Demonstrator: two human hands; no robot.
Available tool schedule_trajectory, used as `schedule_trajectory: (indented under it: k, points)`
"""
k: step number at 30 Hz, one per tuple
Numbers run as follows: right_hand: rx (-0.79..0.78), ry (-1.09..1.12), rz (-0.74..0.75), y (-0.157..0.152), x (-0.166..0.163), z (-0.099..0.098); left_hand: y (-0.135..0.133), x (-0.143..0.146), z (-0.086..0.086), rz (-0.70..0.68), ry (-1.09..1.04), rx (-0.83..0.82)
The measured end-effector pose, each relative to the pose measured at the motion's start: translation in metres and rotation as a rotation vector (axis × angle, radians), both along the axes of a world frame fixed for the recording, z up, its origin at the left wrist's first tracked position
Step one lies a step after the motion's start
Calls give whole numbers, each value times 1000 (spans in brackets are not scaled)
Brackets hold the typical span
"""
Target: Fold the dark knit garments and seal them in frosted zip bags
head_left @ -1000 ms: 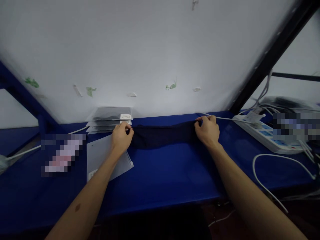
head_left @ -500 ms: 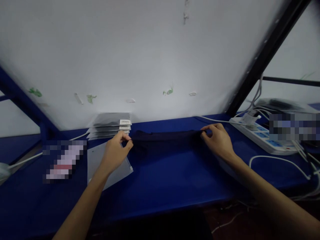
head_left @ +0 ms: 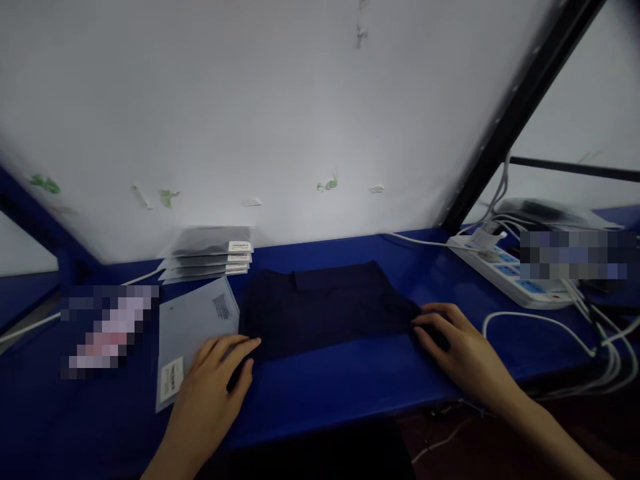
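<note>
A dark navy folded cloth (head_left: pixel 325 307) lies flat on the blue table (head_left: pixel 350 380), near its middle. My left hand (head_left: pixel 215 380) rests at the cloth's near left corner, fingers stretched out and partly over a grey plastic bag (head_left: pixel 193 333). My right hand (head_left: pixel 460 353) lies at the cloth's near right corner, fingers extended and touching its edge. Neither hand lifts the cloth.
A stack of grey packed bags (head_left: pixel 207 257) sits against the white wall behind the cloth. A white power strip (head_left: pixel 505 273) with white cables (head_left: pixel 550 327) lies at the right. A black frame post (head_left: pixel 520 113) rises at the right. The table's front edge is close to me.
Both hands pulled the cloth toward me from the back of the table and laid it out flat; they were pinching its far ends and now rest at its near corners.
</note>
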State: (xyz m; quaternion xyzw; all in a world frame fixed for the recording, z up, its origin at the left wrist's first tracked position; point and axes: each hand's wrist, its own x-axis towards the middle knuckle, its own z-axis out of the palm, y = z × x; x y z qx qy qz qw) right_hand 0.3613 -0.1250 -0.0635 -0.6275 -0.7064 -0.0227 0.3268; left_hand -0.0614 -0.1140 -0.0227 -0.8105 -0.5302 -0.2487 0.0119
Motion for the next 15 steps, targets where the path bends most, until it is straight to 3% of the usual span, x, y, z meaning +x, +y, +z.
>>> schedule_trajectory:
  k: [15]
  points:
    - [-56, -40, -46, -10, 1, 0, -2, 1, 7, -60, -14, -58]
